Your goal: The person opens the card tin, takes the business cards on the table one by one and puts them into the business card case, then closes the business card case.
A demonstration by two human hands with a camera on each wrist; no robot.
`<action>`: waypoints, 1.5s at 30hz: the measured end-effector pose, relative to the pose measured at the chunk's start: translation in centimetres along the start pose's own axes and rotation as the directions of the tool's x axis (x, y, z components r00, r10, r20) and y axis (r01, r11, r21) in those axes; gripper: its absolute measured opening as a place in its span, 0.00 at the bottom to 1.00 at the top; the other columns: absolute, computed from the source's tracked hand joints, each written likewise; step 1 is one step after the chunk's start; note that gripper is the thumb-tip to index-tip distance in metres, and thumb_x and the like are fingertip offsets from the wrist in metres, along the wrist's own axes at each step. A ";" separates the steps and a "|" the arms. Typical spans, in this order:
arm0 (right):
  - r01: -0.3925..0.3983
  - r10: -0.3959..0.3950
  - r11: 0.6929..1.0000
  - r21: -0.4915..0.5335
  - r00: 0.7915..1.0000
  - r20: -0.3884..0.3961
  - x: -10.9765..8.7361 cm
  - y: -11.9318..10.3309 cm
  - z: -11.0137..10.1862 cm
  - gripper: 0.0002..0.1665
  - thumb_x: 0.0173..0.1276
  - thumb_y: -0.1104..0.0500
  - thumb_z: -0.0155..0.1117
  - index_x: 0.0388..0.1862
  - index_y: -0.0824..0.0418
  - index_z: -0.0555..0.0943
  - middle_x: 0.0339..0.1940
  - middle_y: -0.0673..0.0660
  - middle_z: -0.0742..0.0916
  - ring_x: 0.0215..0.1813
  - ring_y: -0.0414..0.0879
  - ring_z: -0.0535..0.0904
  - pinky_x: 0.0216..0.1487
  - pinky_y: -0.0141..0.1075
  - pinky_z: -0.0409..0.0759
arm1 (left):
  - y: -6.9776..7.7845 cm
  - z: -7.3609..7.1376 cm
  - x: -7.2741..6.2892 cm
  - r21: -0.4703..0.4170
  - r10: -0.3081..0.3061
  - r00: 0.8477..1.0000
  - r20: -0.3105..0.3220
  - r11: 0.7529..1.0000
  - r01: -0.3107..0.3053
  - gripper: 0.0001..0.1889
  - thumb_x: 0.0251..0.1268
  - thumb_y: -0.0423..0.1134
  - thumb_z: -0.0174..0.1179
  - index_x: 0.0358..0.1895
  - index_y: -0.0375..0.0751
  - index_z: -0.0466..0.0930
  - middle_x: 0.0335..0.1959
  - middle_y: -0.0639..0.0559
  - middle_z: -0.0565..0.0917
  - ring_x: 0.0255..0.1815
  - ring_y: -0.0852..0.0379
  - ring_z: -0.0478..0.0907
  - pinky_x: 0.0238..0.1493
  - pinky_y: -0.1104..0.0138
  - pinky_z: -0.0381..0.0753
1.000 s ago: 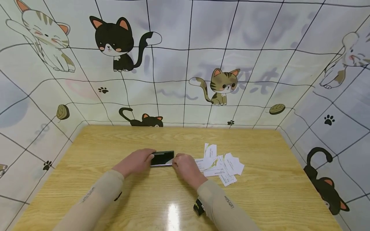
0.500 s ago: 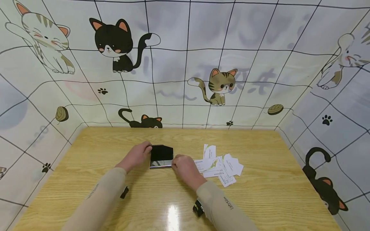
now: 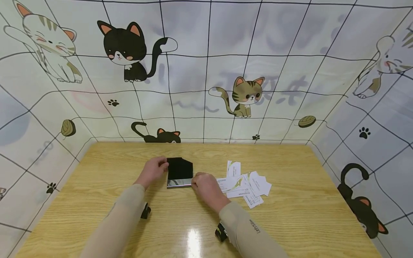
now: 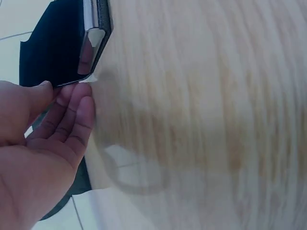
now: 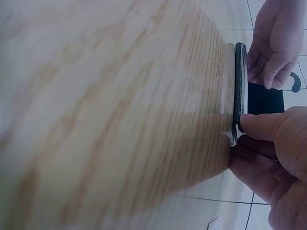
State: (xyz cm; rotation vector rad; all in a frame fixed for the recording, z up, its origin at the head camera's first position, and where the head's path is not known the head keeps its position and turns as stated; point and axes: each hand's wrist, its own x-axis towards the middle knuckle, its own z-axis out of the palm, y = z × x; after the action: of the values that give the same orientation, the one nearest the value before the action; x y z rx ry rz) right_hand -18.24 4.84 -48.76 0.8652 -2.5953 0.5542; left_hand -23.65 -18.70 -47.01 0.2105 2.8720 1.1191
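Note:
A business card case (image 3: pixel 179 183) lies on the table with its black flap (image 3: pixel 179 168) laid back away from the person. Its near part is shiny metal, and a dark textured cover shows on its outer side in the left wrist view. My left hand (image 3: pixel 153 172) pinches the left edge of the flap, thumb above and fingers beneath (image 4: pixel 74 117). At the case's right end, my right hand (image 3: pixel 208 187) pinches the metal corner between thumb and fingers, as the right wrist view also shows. The inside of the metal part is hard to make out.
Several white printed cards (image 3: pixel 233 183) lie in an overlapping pile to the right of my right hand. The wooden table (image 3: pixel 284 215) is bounded at the back and sides by cat-patterned cloth (image 3: pixel 190 71).
The case's dark lid has swung up and back away from the person, led by my left hand, which moved farther back. My right hand stays at the right corner. The cards lie as before.

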 end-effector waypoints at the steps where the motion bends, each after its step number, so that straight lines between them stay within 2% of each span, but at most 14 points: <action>1: 0.001 -0.001 1.000 -0.002 1.000 0.000 0.0 0.0 0.0 0.17 0.59 0.74 0.69 0.17 0.56 0.84 0.18 0.47 0.78 0.24 0.35 0.62 0.26 0.25 0.66 | -0.1 0.0 0.1 -0.009 -0.005 1.000 -0.006 1.000 0.005 0.10 0.78 0.31 0.57 0.33 0.38 0.78 0.31 0.47 0.84 0.36 0.50 0.78 0.41 0.59 0.75; 7: -0.011 0.011 1.000 -0.004 1.000 0.014 0.1 -0.1 0.0 0.15 0.61 0.72 0.70 0.21 0.56 0.87 0.20 0.47 0.82 0.24 0.34 0.69 0.28 0.25 0.72 | -0.9 0.1 0.4 -0.095 -0.029 1.000 -0.005 0.995 0.028 0.08 0.78 0.33 0.57 0.36 0.38 0.82 0.32 0.47 0.84 0.38 0.50 0.77 0.43 0.61 0.74; 11: -0.018 0.018 1.000 0.009 1.000 0.021 0.1 -0.2 0.0 0.13 0.62 0.71 0.70 0.22 0.56 0.89 0.22 0.48 0.83 0.26 0.36 0.76 0.30 0.28 0.78 | -1.4 0.1 0.4 -0.173 -0.078 0.997 0.020 0.982 0.080 0.08 0.79 0.34 0.58 0.47 0.34 0.85 0.42 0.43 0.86 0.44 0.49 0.82 0.52 0.57 0.79; 14: -0.016 0.016 1.000 0.006 1.000 0.018 0.1 -0.3 0.0 0.12 0.62 0.71 0.71 0.23 0.57 0.89 0.23 0.48 0.84 0.27 0.37 0.80 0.32 0.29 0.81 | -1.6 0.1 0.3 -0.216 -0.122 0.992 0.042 0.968 0.128 0.14 0.79 0.36 0.58 0.57 0.32 0.84 0.48 0.39 0.87 0.50 0.46 0.84 0.62 0.50 0.77; 17: -0.013 0.013 1.000 -0.006 1.000 0.016 0.1 -0.3 -0.1 0.11 0.63 0.70 0.72 0.23 0.57 0.89 0.23 0.48 0.85 0.28 0.38 0.81 0.33 0.30 0.82 | -1.7 0.1 0.3 -0.255 -0.157 0.985 0.068 0.952 0.169 0.16 0.80 0.38 0.57 0.61 0.32 0.83 0.51 0.39 0.88 0.54 0.45 0.84 0.68 0.48 0.74; 20: -0.013 0.013 1.000 -0.009 1.000 0.017 0.0 -0.3 -0.1 0.11 0.63 0.69 0.72 0.23 0.57 0.89 0.23 0.48 0.85 0.28 0.38 0.81 0.33 0.30 0.82 | -1.8 0.1 0.3 -0.271 -0.167 0.982 0.083 0.945 0.184 0.18 0.80 0.40 0.57 0.63 0.32 0.81 0.50 0.40 0.88 0.55 0.44 0.84 0.70 0.47 0.72; 26: -0.026 0.026 1.000 0.008 0.999 0.024 -0.1 -0.3 -0.1 0.10 0.64 0.69 0.72 0.25 0.57 0.90 0.24 0.49 0.86 0.29 0.38 0.82 0.34 0.30 0.83 | -1.9 0.1 0.3 -0.262 -0.152 0.985 0.078 0.950 0.168 0.18 0.80 0.41 0.57 0.62 0.33 0.83 0.48 0.42 0.88 0.55 0.45 0.83 0.70 0.47 0.72; 31: -0.009 0.008 0.999 0.037 1.000 0.025 -0.1 -0.3 -0.2 0.09 0.66 0.69 0.72 0.27 0.59 0.91 0.26 0.50 0.87 0.31 0.40 0.84 0.35 0.31 0.84 | -1.9 -0.1 0.2 -0.258 -0.133 0.988 0.082 0.954 0.150 0.18 0.81 0.40 0.57 0.62 0.31 0.82 0.53 0.38 0.87 0.56 0.43 0.84 0.70 0.46 0.72; 35: -0.050 0.036 0.992 0.116 0.992 0.121 -0.2 0.2 -0.7 0.05 0.70 0.65 0.70 0.36 0.60 0.91 0.34 0.52 0.89 0.38 0.43 0.86 0.42 0.34 0.86 | -1.9 -0.1 0.1 -0.264 -0.140 0.986 0.091 0.951 0.159 0.19 0.81 0.40 0.57 0.63 0.31 0.82 0.54 0.37 0.87 0.57 0.43 0.83 0.70 0.46 0.71; 38: -0.088 0.055 0.982 0.169 0.980 0.191 -0.5 0.9 -1.4 0.05 0.71 0.63 0.70 0.42 0.61 0.90 0.40 0.53 0.89 0.44 0.45 0.86 0.47 0.37 0.85 | -1.9 0.0 0.1 -0.266 -0.147 0.984 0.098 0.949 0.168 0.19 0.81 0.40 0.56 0.63 0.31 0.81 0.54 0.38 0.87 0.58 0.43 0.83 0.71 0.45 0.71; 42: -0.115 0.073 0.970 0.213 0.979 0.192 -1.0 2.0 -2.7 0.08 0.70 0.63 0.70 0.46 0.63 0.90 0.45 0.57 0.90 0.48 0.50 0.87 0.51 0.42 0.86 | -1.8 0.0 0.2 -0.268 -0.151 0.984 0.094 0.948 0.171 0.19 0.81 0.40 0.56 0.64 0.31 0.81 0.54 0.38 0.87 0.58 0.42 0.83 0.71 0.45 0.71; 45: -0.158 0.116 0.957 0.243 0.978 0.175 -1.6 2.8 -3.8 0.10 0.70 0.63 0.70 0.48 0.65 0.89 0.46 0.58 0.90 0.48 0.51 0.87 0.49 0.44 0.86 | -1.9 0.1 0.2 -0.278 -0.151 0.985 0.083 0.946 0.169 0.19 0.80 0.40 0.57 0.63 0.31 0.81 0.53 0.38 0.87 0.57 0.42 0.83 0.71 0.45 0.71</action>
State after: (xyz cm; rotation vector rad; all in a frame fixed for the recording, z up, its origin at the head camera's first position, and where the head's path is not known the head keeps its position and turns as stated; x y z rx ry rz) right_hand -18.09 9.43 -46.90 0.8408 -2.7866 0.9113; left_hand -24.05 -19.94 -48.35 -0.0029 2.5796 1.4427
